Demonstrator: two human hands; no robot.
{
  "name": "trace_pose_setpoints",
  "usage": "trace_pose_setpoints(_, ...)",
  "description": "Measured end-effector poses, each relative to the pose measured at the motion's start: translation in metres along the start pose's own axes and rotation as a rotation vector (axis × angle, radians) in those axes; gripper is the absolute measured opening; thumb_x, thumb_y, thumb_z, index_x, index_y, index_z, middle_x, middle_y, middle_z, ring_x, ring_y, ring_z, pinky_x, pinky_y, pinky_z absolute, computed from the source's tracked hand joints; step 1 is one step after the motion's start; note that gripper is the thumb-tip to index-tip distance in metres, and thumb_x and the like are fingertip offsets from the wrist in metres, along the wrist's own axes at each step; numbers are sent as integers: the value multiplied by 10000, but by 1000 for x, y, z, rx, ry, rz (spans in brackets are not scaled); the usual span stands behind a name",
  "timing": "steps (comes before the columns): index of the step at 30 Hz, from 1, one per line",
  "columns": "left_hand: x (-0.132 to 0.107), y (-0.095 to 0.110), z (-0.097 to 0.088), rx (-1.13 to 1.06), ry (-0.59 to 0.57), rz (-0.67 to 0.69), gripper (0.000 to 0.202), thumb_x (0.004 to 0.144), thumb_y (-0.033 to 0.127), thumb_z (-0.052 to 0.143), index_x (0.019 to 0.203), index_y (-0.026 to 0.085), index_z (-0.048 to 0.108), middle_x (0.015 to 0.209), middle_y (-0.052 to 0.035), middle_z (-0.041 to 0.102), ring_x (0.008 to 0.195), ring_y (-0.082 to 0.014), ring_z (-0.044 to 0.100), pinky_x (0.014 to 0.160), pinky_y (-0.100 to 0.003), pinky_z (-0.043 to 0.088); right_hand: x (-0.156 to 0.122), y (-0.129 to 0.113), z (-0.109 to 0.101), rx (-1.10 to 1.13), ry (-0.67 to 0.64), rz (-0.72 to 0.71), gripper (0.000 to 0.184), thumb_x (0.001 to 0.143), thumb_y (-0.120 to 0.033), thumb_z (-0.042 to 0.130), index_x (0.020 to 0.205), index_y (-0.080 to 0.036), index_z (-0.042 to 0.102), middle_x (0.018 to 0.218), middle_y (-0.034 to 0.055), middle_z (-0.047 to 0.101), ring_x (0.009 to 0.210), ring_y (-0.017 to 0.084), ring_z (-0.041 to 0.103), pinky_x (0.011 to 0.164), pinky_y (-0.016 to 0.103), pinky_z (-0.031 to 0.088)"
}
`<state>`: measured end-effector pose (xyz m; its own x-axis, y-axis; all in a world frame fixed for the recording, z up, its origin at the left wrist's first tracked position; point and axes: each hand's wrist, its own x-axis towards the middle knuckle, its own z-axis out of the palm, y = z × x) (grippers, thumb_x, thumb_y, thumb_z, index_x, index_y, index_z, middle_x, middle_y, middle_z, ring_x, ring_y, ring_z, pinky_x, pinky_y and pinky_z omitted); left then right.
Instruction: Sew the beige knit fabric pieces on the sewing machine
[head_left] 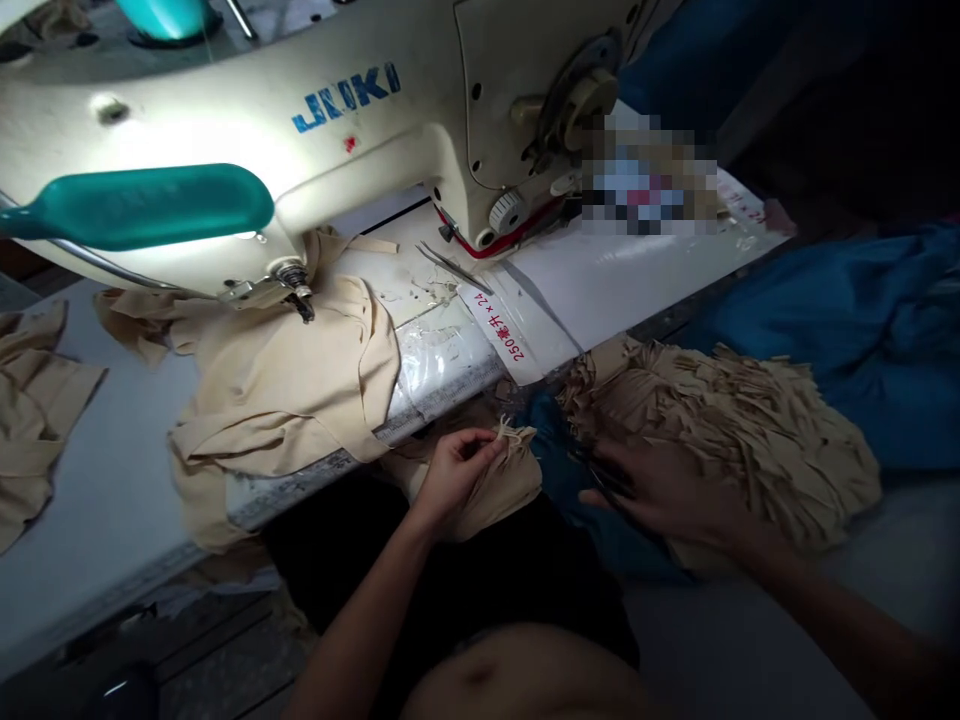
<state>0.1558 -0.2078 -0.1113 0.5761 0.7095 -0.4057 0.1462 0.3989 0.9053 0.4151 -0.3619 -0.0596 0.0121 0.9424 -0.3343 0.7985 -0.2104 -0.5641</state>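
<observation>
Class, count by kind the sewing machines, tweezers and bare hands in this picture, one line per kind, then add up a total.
Sewing machine: 1
Tweezers: 1
Left hand and right hand: 2
Total: 4

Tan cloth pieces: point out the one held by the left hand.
The bunch over the black-clad lap; the left hand pinches only that one.
</observation>
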Motion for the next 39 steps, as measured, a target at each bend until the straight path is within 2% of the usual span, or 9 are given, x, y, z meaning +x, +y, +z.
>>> trace_pose_setpoints(4,1,2,1,6,-31,-30,403,845,511,863,1069,177,854,1044,-90,829,892,-212,740,832,-291,561,1,10,15,-12,-63,-14,375,1002,-635,594,957,-265,553,809,57,684,676,255,650,567,343,389)
trace_pose_setpoints(7,1,1,2,54,-48,-4,382,873,505,841,1092,193,859,1094,-89,831,960,-240,760,897,-320,578,10,10,13,-71,-52,-48,398,970,-655,637,978,-267,551,857,69,703,716,269,662,585,343,380)
trace_pose_setpoints(13,2,-2,3,99,-70,62,367,913,495,809,1136,205,851,1164,-93,819,1056,-266,759,964,-347,575,33,2,1,-155,-22,-140,463,910,-703,692,973,-255,594,965,97,724,861,312,694,678,369,452)
trace_pose_setpoints(17,2,-3,3,109,-76,85,380,926,500,795,1154,200,845,1178,-101,814,1076,-273,758,977,-355,579,42,6,-1,-137,-12,-177,419,914,-653,714,1027,-256,643,1021,107,739,917,322,708,711,364,468)
trace_pose_setpoints(24,3,-4,3,63,-86,77,374,908,484,818,1150,200,847,1187,-105,812,1093,-273,756,998,-358,574,48,11,3,-181,-25,-216,438,925,-655,714,1045,-241,635,1016,102,729,914,312,700,730,369,463)
trace_pose_setpoints(32,5,-7,3,33,-91,57,392,891,494,833,1137,189,850,1151,-99,821,1049,-268,758,968,-349,577,53,8,16,-254,9,-230,407,987,-626,663,990,-228,582,934,68,715,866,280,692,685,332,390)
trace_pose_setpoints(39,5,-9,3,48,-85,45,366,904,490,820,1103,185,855,1118,-96,825,1025,-260,755,935,-332,568,54,10,27,-251,-14,-163,359,1014,-575,632,917,-233,586,826,64,737,767,272,698,612,323,293)
